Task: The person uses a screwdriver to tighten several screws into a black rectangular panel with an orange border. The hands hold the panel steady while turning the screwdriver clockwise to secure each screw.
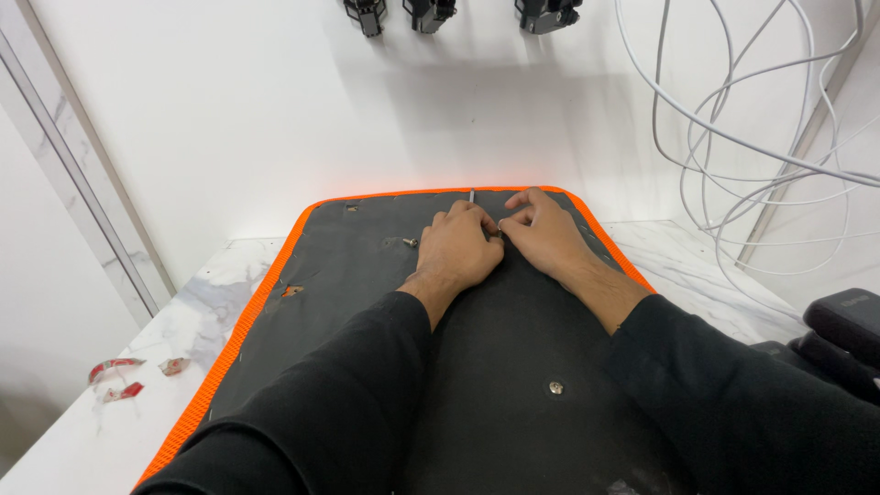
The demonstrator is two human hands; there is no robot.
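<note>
Item one: a dark panel with an orange mesh border, which we find lying flat on a white marbled bench, its far edge against the white wall.

Item two: our left hand, palm down on the far half of the panel, fingers curled toward the middle. Its grip looks closed at the fingertips, but we cannot tell whether anything sits between them.

Item three: our right hand, just beside the left and touching it at the fingertips. Its thumb and forefinger are pinched together over a small metal piece too small for us to identify, so we cannot tell whether it is truly held.

Item four: a thin metal pin, standing at the panel's far edge, just beyond the left fingers.

Item five: a loose screw on the panel, near the left hand; a round metal fastener set in the panel between our sleeves.

Item six: red-and-clear tape scraps on the bench, well apart to the left.

Item seven: white cables hanging at the right wall; black clips along the top.
</note>
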